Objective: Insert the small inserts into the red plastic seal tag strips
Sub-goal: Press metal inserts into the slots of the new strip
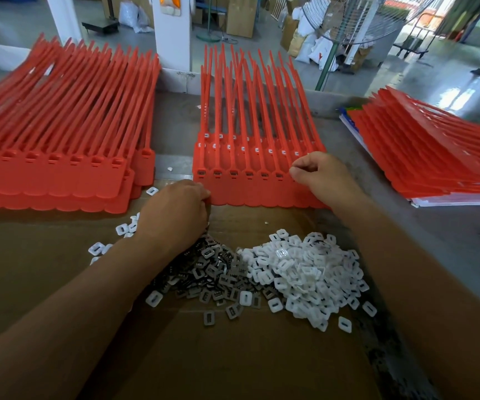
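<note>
A sheet of joined red seal tag strips (250,192) lies in the middle of the table on top of other sheets, tails pointing away. Several of its sockets hold small grey inserts. My left hand (175,212) grips the sheet's near left corner, fingers curled over the edge. My right hand (322,177) hovers over the rightmost socket with thumb and fingers pinched together; what they pinch is too small to make out. In front lie a heap of grey metal inserts (215,272) and a heap of white plastic inserts (305,275) on brown cardboard (60,255).
A thick stack of red tag sheets (60,157) lies at the left, another stack (434,157) at the right on papers. A white pillar (172,33) and a standing fan (348,21) rise behind the table. Loose white inserts lie near my left wrist.
</note>
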`<state>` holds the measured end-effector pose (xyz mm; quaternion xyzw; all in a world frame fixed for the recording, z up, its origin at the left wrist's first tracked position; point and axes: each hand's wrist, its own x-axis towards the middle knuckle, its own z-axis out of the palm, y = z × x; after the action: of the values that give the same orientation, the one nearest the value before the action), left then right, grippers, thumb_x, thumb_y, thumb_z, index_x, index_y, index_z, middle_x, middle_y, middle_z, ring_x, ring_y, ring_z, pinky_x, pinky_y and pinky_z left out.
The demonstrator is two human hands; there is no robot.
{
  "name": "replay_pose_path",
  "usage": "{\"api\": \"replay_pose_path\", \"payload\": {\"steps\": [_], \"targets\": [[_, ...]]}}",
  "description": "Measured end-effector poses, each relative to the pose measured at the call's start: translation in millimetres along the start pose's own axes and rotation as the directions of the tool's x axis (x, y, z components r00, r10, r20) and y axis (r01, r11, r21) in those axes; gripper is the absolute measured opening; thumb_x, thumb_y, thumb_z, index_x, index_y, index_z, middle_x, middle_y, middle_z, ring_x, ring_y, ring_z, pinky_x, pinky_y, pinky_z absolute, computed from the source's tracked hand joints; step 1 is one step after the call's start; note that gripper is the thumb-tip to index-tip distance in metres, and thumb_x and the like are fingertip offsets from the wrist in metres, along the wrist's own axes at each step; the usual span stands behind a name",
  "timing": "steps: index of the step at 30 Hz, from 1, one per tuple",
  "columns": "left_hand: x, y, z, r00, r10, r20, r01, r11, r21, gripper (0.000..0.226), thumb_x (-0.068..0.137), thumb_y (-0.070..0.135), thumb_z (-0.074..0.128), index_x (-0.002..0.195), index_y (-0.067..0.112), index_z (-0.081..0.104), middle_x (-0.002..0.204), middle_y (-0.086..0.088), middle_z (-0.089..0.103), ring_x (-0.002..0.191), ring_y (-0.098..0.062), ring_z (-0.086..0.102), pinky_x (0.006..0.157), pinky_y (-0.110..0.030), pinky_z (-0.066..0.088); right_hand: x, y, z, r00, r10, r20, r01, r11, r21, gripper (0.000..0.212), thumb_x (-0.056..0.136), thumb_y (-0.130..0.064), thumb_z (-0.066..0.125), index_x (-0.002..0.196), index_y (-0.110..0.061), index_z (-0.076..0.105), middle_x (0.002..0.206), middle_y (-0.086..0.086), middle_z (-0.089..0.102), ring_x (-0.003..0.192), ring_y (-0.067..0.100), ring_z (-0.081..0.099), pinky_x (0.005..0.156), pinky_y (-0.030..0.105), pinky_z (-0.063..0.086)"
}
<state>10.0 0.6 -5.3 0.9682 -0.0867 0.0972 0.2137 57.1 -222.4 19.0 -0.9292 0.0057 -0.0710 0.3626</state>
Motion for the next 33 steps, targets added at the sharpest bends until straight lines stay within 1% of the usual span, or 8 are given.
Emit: {"api": "replay_pose_path", "payload": {"steps": [3,6,9,11,13,19,25,33], "targets": [[0.1,-0.2,0.2,1.0,0.001,0.005,-0.001,1.0,0.0,0.03,0.088,0.011,0.042,0.104,0.009,0.067,0.116,-0.008,0.061,0.105,-0.025,0.055,0.088,-0.034,0.042,-18.2,-18.3,-3.0,0.987,-0.107,0.121,0.108,0.994,-0.009,0.004,0.087,-0.022,0.061,0.089,-0.024,0.063,0.083,-0.02,0.056,0.082,-0.005,0.051,0.069,0.009,0.034],[-0.1,-0.6,0.5,1.0,0.001,0.008,-0.001,1.0,-0.002,0.03,0.088,0.011,0.041,0.104,0.01,0.067,0.116,-0.008,0.061,0.105,-0.025,0.055,0.087,-0.034,0.042,-36.5,-39.0,-0.7,0.92,-0.202,0.337,0.212,0.977,0.006,0.009,0.085,-0.022,0.063,0.084,-0.031,0.062,0.082,-0.021,0.059,0.077,-0.01,0.055,0.068,0.007,0.039],[-0.3,-0.4,0.6,1.0,0.001,0.0,-0.001,1.0,-0.003,0.03,0.088,0.011,0.042,0.104,0.01,0.067,0.116,-0.008,0.061,0.105,-0.025,0.055,0.086,-0.035,0.043,-52.2,-55.5,8.9,0.814,-0.287,0.505,0.312,0.949,0.035,0.012,0.081,-0.018,0.067,0.09,-0.025,0.066,0.079,-0.021,0.06,0.072,-0.015,0.056,0.068,0.002,0.043],[-0.1,-0.1,0.3,1.0,0.003,-0.001,-0.003,1.0,-0.002,0.029,0.087,0.011,0.043,0.103,0.01,0.067,0.116,-0.009,0.061,0.105,-0.026,0.055,0.086,-0.035,0.044,-60.2,-61.2,16.5,0.751,-0.334,0.569,0.368,0.928,0.06,0.018,0.079,-0.013,0.069,0.096,-0.018,0.067,0.079,-0.023,0.058,0.071,-0.018,0.054,0.068,0.0,0.04],[0.5,0.2,0.3,1.0,0.004,0.004,-0.004,1.0,0.0,0.029,0.087,0.011,0.043,0.102,0.009,0.067,0.116,-0.009,0.061,0.105,-0.026,0.055,0.086,-0.036,0.043,-65.5,-64.0,23.9,0.716,-0.351,0.603,0.395,0.916,0.064,0.025,0.077,-0.011,0.071,0.101,-0.015,0.067,0.079,-0.023,0.055,0.07,-0.018,0.053,0.068,-0.001,0.04],[1.0,0.3,0.8,1.0,0.0,0.013,0.0,1.0,0.006,0.029,0.088,0.011,0.043,0.104,0.009,0.067,0.116,-0.009,0.061,0.105,-0.025,0.055,0.086,-0.034,0.041,-69.7,-63.7,35.7,0.747,-0.264,0.61,0.335,0.942,-0.003,0.032,0.073,-0.025,0.076,0.102,-0.019,0.063,0.077,-0.021,0.051,0.066,-0.013,0.049,0.062,-0.001,0.039],[1.3,0.0,0.6,1.0,0.007,0.005,-0.007,1.0,0.017,0.029,0.088,0.011,0.043,0.105,0.011,0.066,0.117,-0.007,0.06,0.106,-0.025,0.054,0.085,-0.032,0.04,-69.9,-63.5,38.0,0.757,-0.236,0.61,0.313,0.949,-0.021,0.011,0.079,-0.018,0.071,0.083,-0.023,0.062,0.074,-0.017,0.055,0.068,-0.006,0.053,0.061,0.006,0.044],[0.1,-1.5,1.1,1.0,0.006,0.014,-0.006,1.0,0.031,0.03,0.088,0.011,0.042,0.105,0.011,0.066,0.116,-0.008,0.061,0.104,-0.026,0.054,0.085,-0.034,0.041,-68.0,-61.9,33.7,0.766,-0.217,0.604,0.312,0.948,-0.055,0.01,0.082,-0.02,0.066,0.077,-0.021,0.058,0.075,-0.014,0.056,0.07,-0.001,0.053,0.062,0.012,0.044]]}}
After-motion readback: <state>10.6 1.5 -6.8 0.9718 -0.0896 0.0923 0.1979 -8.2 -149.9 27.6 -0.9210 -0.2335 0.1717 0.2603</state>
